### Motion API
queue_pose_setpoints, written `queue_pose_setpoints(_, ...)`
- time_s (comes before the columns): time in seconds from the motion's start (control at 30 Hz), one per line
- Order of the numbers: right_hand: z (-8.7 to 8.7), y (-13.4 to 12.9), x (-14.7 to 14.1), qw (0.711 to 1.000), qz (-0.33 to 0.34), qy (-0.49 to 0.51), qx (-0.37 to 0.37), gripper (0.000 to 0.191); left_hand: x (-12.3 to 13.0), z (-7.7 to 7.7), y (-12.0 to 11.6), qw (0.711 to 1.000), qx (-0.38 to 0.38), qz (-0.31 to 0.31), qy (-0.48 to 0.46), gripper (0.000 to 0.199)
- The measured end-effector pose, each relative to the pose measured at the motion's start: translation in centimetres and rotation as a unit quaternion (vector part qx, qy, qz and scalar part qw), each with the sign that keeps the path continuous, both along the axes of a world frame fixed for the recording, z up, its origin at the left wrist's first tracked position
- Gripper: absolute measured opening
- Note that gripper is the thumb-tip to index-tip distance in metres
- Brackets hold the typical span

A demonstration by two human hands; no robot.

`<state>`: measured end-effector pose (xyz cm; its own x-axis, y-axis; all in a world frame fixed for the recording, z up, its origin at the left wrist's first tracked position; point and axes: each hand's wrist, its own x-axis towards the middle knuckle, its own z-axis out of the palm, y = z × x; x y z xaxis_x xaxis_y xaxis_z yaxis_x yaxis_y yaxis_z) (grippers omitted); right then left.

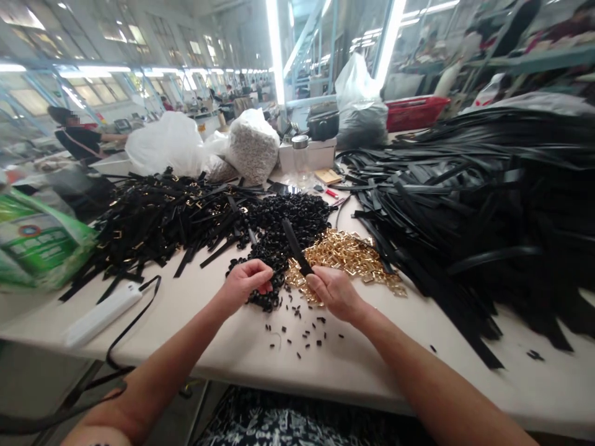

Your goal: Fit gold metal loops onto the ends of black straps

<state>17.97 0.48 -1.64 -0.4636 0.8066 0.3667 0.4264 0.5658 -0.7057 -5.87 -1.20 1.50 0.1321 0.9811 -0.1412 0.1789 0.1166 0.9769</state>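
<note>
My right hand (335,292) grips a flat black strap (294,243), whose free end points up and away over the piles. Beside it, my left hand (248,282) is closed in a pinch at the near edge of a heap of small black loops (297,214); what its fingers hold, if anything, is too small to make out. Gold-coloured metal buckles (353,254) lie heaped just beyond my right hand. Small black bits (307,334) are scattered on the pale table (223,347) between my forearms.
Straps with gold buckles (153,217) are piled at left, long black straps (455,204) at right. A white power strip (105,313) with a cable lies front left, near a green package (39,238). Behind stand plastic bags (255,145), a glass jar (300,155) and a red basket (415,113).
</note>
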Motion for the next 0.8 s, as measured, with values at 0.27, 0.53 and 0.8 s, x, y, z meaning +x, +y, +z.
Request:
queue_pose_setpoints(0.27,-0.5,0.6,0.1,0.999,-0.044,0.003,0.003,0.044,5.7,-1.5,2.6,0.983,-0.013,0.034,-0.181,0.029)
queue_pose_setpoints(0.53,-0.9,0.8,-0.3,0.999,-0.033,-0.025,-0.004,0.041,6.2,-2.2,2.3,0.976,-0.024,0.048,-0.213,0.029)
queue_pose_setpoints(0.8,-0.7,0.8,-0.2,0.999,-0.037,0.011,-0.012,0.039,6.2,-2.2,2.2,0.967,-0.02,0.07,-0.243,0.028)
